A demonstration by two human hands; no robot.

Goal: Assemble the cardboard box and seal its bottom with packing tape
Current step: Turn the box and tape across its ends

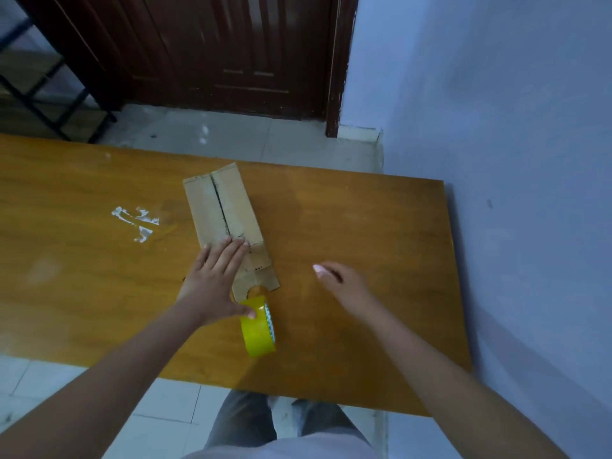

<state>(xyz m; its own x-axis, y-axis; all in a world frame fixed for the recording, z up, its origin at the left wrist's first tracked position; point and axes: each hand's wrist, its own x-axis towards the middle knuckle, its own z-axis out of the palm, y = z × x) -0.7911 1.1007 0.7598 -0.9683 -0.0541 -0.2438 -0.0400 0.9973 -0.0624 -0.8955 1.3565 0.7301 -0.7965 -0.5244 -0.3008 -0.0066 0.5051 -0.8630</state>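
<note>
While both arms reach forward from the near edge, findings run near to far.
Person: standing at the near edge of the worktop (381,226), grey trousers visible below, tiled floor (165,405) underfoot.
Tape (257,327): yellow roll, standing on its edge on the worktop, just beside the near end of the box, apparently not touching it; core opening faces right.
Left hand (212,276): palm down, fingers (228,251) straight and laid flat across the box's near part; thumb stretched back to touch the top of the tape. Nothing gripped.
Right hand (337,279): above the worktop right of the box, well apart from it; blurred, fingers loosely extended, holding nothing.
Box (225,213): cardboard, still flattened, lying on the worktop near its middle, long axis running away from the person and leaning left. A dark seam runs along its length between two panels. Near flap has a rounded notch at its edge.
Worktop marks: white residue (135,223) left of the box, well apart from it.
Worktop position: right end close to a blue wall (513,127).
Background: dark wooden door (231,51) beyond the far edge; dark metal frame (49,91) at far left, blurred.
</note>
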